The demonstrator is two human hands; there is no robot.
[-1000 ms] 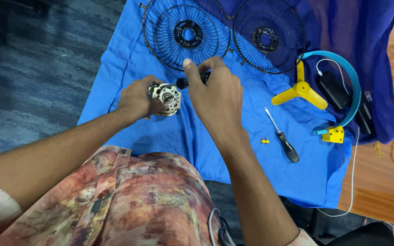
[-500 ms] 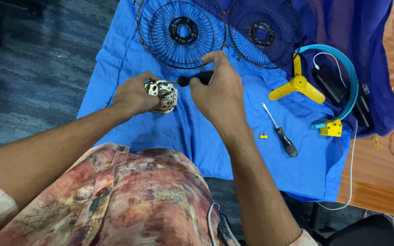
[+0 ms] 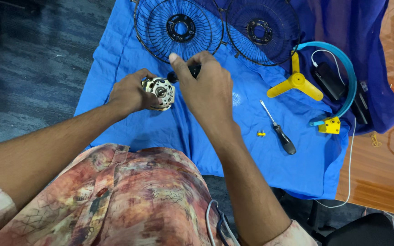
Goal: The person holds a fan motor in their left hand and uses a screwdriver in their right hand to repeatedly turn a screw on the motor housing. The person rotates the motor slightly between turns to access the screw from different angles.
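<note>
My left hand [image 3: 131, 93] grips a small round fan motor [image 3: 159, 91], cream and metal, with its shaft facing me. My right hand [image 3: 206, 86] is closed around a black-handled screwdriver [image 3: 185, 73] whose end points at the motor's upper right edge. Both hands hover over a blue cloth [image 3: 160, 132]. The tip of the tool is hidden behind my fingers and the motor.
Two black wire fan guards [image 3: 178, 27] [image 3: 263, 29] lie at the far edge of the cloth. A yellow fan blade [image 3: 295, 82], a blue ring housing [image 3: 347, 77] with a yellow block, a second screwdriver [image 3: 279, 130] and a small yellow screw piece [image 3: 261, 133] lie right. A wooden table [image 3: 379, 173] shows beyond.
My right hand has turned on the screwdriver handle, with my forefinger lifting and settling again. The motor stays in my left hand at nearly the same place.
</note>
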